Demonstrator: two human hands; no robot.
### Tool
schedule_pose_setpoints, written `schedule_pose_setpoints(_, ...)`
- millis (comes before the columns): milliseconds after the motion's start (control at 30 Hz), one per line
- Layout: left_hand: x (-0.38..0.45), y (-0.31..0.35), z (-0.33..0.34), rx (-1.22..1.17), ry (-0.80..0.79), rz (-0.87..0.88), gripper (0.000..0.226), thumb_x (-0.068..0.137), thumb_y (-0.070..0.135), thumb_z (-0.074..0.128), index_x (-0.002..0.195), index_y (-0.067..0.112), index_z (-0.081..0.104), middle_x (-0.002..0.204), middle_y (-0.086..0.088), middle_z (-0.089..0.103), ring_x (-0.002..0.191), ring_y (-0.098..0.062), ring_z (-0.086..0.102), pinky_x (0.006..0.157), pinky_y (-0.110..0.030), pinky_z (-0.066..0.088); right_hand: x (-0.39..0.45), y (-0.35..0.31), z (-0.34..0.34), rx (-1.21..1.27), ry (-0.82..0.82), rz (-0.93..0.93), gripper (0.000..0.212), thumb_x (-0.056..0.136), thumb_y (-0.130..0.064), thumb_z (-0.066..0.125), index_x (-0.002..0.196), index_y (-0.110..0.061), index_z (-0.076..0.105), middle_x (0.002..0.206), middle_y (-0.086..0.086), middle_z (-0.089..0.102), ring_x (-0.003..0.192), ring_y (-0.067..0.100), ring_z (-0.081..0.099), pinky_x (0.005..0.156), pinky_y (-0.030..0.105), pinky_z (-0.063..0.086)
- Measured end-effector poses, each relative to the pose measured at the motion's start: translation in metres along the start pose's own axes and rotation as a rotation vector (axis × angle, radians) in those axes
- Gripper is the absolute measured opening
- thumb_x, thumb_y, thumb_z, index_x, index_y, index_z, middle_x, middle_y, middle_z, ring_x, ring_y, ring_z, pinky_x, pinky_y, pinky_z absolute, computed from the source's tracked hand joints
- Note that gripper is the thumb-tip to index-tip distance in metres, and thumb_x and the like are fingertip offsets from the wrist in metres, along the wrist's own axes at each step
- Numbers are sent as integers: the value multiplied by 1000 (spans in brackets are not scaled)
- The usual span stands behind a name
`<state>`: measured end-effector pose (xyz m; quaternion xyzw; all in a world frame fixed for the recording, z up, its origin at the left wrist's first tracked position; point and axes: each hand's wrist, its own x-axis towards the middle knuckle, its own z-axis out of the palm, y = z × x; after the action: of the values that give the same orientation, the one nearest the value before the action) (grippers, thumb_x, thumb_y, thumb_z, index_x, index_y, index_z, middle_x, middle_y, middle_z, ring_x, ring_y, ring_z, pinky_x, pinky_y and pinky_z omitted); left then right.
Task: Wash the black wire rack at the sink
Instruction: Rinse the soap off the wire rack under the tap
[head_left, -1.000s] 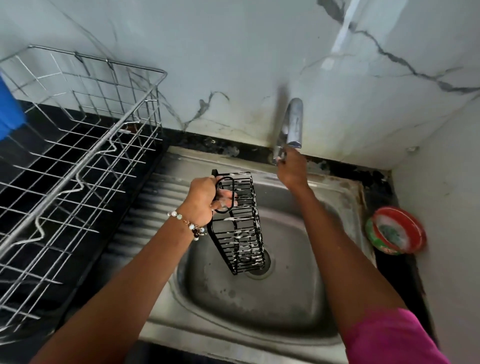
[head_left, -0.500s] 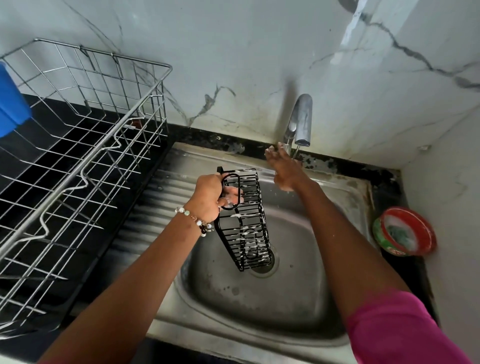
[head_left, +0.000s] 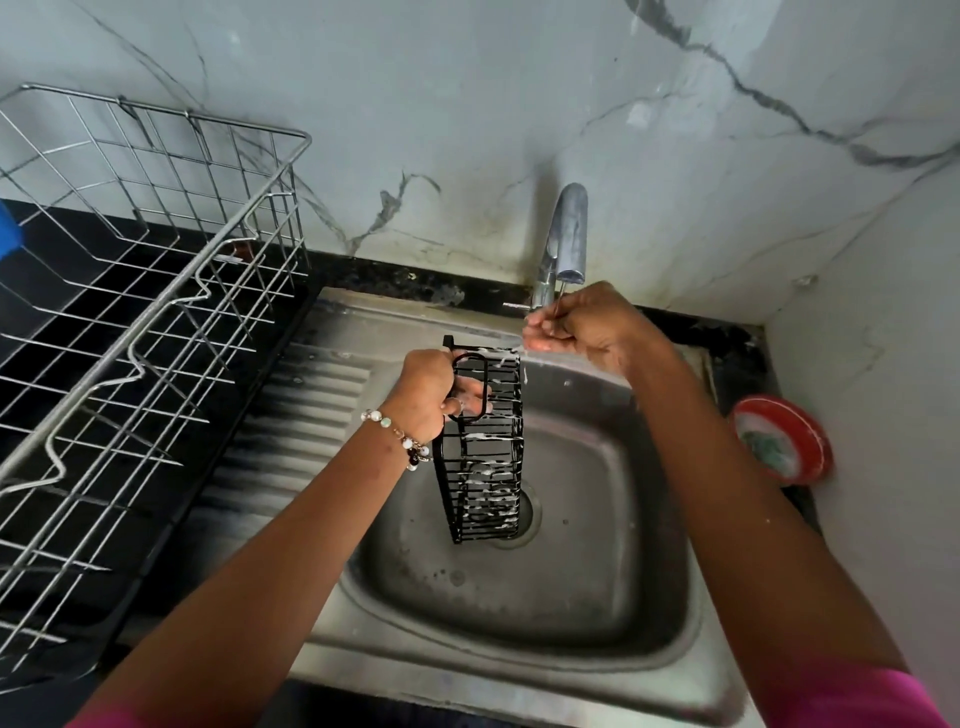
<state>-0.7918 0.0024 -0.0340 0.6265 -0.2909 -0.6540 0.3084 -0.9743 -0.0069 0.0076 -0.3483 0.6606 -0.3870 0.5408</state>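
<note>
Wall: white marble is seen behind the steel sink (head_left: 613, 670).
Rack: the black rack (head_left: 485, 457) is held by its top end in curled left hand (head_left: 426, 392) fingers; it hangs below them, over the drain.
Look: thin black wires are streaked with white soap.
Right hand (head_left: 584, 327): fingers are curled, empty, under the tap (head_left: 566, 234).
Tip: soap is best rinsed with the rack turned under the water.
</note>
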Motion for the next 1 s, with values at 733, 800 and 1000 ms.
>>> schedule_pose_setpoints(733,-3,8,7,266,-172,87,22,105,23,36,109,11,54,56,-15,65,30,-19,55,25,-13,22,-24,-27,5,44,-128,86,19,90,17,42,98,17,60,110,38,59,96,39,67,76,40,59)
schedule_pose_setpoints(800,-3,10,6,220,-188,70,22,106,23,35,107,12,53,53,-14,65,32,-21,57,26,-13,22,-25,-27,4,69,-173,84,22,90,18,40,102,17,58,110,37,60,99,40,66,77,40,58)
schedule_pose_setpoints(1000,-5,14,14,0,-305,-113,42,104,42,31,111,8,53,81,-23,59,56,-26,50,31,-16,35,-25,-30,4,66,-186,48,23,91,18,41,107,16,57,103,32,64,102,39,65,77,39,58)
